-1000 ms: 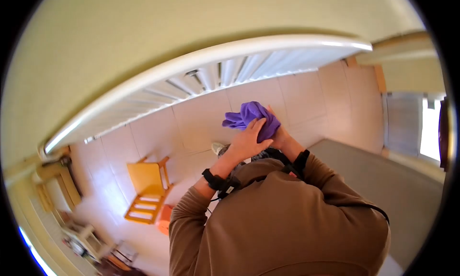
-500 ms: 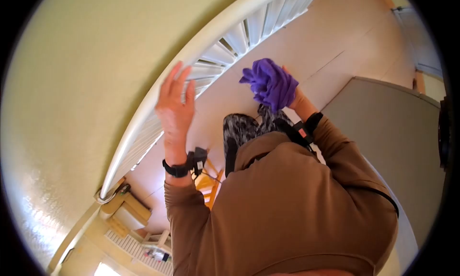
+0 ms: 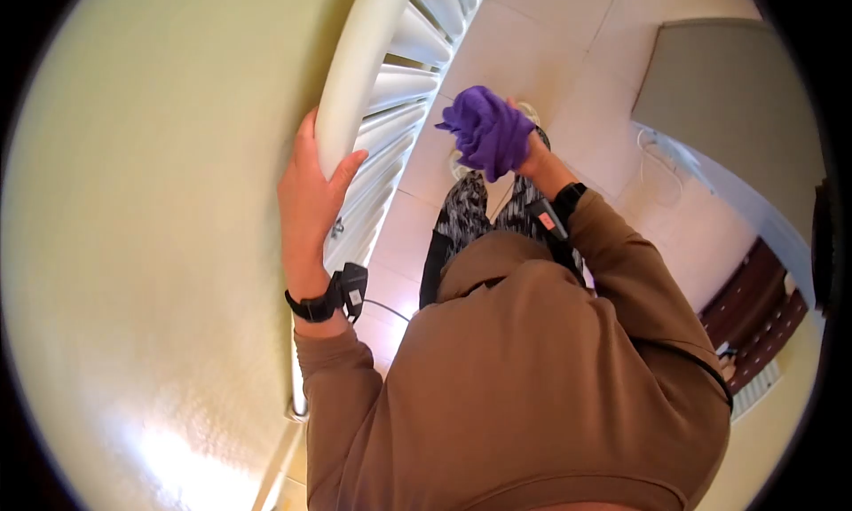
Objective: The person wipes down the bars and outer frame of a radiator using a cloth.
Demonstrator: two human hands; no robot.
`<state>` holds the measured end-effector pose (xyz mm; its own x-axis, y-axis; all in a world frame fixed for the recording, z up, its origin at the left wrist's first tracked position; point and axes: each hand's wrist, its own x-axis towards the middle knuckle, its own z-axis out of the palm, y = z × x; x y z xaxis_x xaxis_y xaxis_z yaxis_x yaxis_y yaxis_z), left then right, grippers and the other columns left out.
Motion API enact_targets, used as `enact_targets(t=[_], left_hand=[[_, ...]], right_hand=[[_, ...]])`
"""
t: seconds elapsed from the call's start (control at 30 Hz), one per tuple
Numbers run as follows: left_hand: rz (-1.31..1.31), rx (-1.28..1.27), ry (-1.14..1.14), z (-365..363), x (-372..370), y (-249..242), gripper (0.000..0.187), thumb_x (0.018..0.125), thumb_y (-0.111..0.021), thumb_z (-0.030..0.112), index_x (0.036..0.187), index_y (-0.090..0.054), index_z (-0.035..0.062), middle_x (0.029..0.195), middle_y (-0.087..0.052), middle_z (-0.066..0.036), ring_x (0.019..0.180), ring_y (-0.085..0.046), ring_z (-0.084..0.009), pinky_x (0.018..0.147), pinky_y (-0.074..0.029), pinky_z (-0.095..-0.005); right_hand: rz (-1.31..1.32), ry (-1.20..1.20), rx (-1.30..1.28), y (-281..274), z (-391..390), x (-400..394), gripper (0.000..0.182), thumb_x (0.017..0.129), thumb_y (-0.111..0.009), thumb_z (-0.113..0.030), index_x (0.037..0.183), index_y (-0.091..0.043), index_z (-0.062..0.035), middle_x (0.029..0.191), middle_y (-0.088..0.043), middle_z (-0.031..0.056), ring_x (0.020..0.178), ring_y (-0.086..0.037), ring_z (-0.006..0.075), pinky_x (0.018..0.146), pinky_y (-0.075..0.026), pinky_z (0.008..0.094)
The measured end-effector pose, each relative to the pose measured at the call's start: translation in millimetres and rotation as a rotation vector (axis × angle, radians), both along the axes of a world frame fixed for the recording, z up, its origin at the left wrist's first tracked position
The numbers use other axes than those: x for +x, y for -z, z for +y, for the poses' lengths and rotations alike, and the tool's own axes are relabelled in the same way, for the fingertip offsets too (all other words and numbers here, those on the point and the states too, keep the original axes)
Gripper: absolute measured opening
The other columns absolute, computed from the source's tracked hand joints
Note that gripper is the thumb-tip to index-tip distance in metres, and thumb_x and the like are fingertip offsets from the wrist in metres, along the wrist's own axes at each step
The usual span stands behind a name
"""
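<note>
My left hand (image 3: 312, 196) rests over the rounded top rail (image 3: 353, 76) of a white slatted fixture along the wall, which looks like a radiator. Its thumb lies on the near side, and its fingers curl over the far side, partly hidden. A crumpled purple cloth (image 3: 486, 134) is bunched in my right hand (image 3: 535, 159), above my shoes. The cloth covers most of that hand's fingers.
The fixture's white slats (image 3: 404, 90) run along the pale yellow-green wall (image 3: 169, 192). Light tiles cover the floor (image 3: 541, 32). To the right stands a grey panel-like surface (image 3: 728, 103), with a dark red piece of furniture (image 3: 754, 289) lower down.
My left hand has come down from the air onto the top rail and closed over it. My right hand still holds the purple cloth. The view has turned, bringing the wall nearer.
</note>
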<state>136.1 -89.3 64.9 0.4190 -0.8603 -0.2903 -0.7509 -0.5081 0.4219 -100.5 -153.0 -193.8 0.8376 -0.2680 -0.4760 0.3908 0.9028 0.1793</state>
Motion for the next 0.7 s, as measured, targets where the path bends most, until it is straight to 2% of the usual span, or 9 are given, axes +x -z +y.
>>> enact_targets(t=[0.1,0.2,0.27,0.33,0.43,0.53,0.57,0.6,0.7], left_hand=[[0.043,-0.054,0.027,8,1,13,0.059,0.080,-0.064,0.029,0.126,-0.038,0.0031,0.113,-0.055,-0.019,0.100,-0.055,-0.0338,0.083,-0.044,-0.0376],[-0.018,-0.077,0.015,6,-6,17,0.059,0.080,-0.064,0.025,0.126,-0.038,0.0011,0.114,-0.053,-0.021,0.101,-0.054,-0.0340,0.084,-0.043,-0.0375],[-0.052,-0.044,0.025,7,-6,18,0.059,0.080,-0.064,0.023,0.127,-0.037,0.0001,0.115,-0.053,-0.021,0.102,-0.053,-0.0336,0.085,-0.042,-0.0372],[-0.144,-0.074,-0.033,12,-5,24,0.059,0.079,-0.064,0.022,0.127,-0.038,0.0004,0.116,-0.052,-0.021,0.103,-0.054,-0.0323,0.085,-0.042,-0.0364],[-0.168,-0.048,-0.061,9,-12,27,0.057,0.079,-0.063,0.019,0.127,-0.038,-0.0002,0.115,-0.053,-0.021,0.101,-0.055,-0.0300,0.085,-0.043,-0.0354],[-0.182,-0.061,-0.062,13,-8,31,0.054,0.081,-0.060,0.017,0.127,-0.038,-0.0013,0.114,-0.052,-0.019,0.100,-0.054,-0.0275,0.086,-0.042,-0.0343],[-0.182,-0.053,-0.079,14,-9,32,0.052,0.082,-0.057,0.016,0.126,-0.037,-0.0021,0.113,-0.051,-0.018,0.100,-0.052,-0.0257,0.087,-0.040,-0.0332],[-0.181,-0.047,-0.099,14,-10,33,0.049,0.084,-0.055,0.015,0.126,-0.037,-0.0030,0.113,-0.050,-0.017,0.101,-0.050,-0.0240,0.088,-0.039,-0.0322],[-0.193,-0.052,-0.122,12,-13,35,0.051,0.085,-0.056,0.021,0.124,-0.037,-0.0040,0.112,-0.049,-0.016,0.100,-0.049,-0.0238,0.087,-0.039,-0.0324]], right_hand=[[-0.091,0.064,0.122,13,33,32,0.062,0.087,-0.037,-0.056,0.125,-0.042,-0.0072,0.120,-0.051,0.0154,0.105,-0.051,0.0389,0.093,-0.039,0.0524],[-0.027,0.137,0.081,79,75,75,0.058,0.087,-0.041,-0.054,0.123,-0.044,-0.0086,0.116,-0.053,0.0136,0.099,-0.055,0.0331,0.090,-0.042,0.0487],[0.230,0.065,0.209,31,77,102,0.058,0.087,-0.045,-0.051,0.128,-0.040,-0.0103,0.123,-0.048,0.0117,0.108,-0.051,0.0276,0.092,-0.040,0.0432],[0.489,0.006,-0.039,-22,83,132,0.063,0.086,-0.048,-0.049,0.133,-0.033,-0.0098,0.131,-0.038,0.0102,0.119,-0.040,0.0235,0.099,-0.033,0.0359],[0.646,0.101,-0.213,-23,98,159,0.067,0.087,-0.047,-0.046,0.137,-0.025,-0.0073,0.135,-0.031,0.0111,0.126,-0.028,0.0238,0.104,-0.020,0.0302],[0.791,0.131,-0.397,-5,96,165,0.068,0.087,-0.047,-0.046,0.137,-0.024,-0.0065,0.135,-0.031,0.0136,0.126,-0.028,0.0276,0.104,-0.020,0.0318],[0.841,0.155,-0.270,39,111,185,0.056,0.086,-0.053,-0.039,0.132,-0.035,-0.0124,0.119,-0.046,0.0065,0.107,-0.046,0.0161,0.092,-0.035,0.0256],[0.839,0.153,-0.254,59,104,185,0.056,0.086,-0.053,-0.039,0.132,-0.035,-0.0124,0.119,-0.046,0.0065,0.107,-0.046,0.0161,0.092,-0.035,0.0256],[0.739,0.104,-0.165,112,83,177,0.069,0.084,-0.050,-0.044,0.135,-0.029,-0.0043,0.136,-0.032,0.0195,0.126,-0.031,0.0310,0.102,-0.026,0.0338]])
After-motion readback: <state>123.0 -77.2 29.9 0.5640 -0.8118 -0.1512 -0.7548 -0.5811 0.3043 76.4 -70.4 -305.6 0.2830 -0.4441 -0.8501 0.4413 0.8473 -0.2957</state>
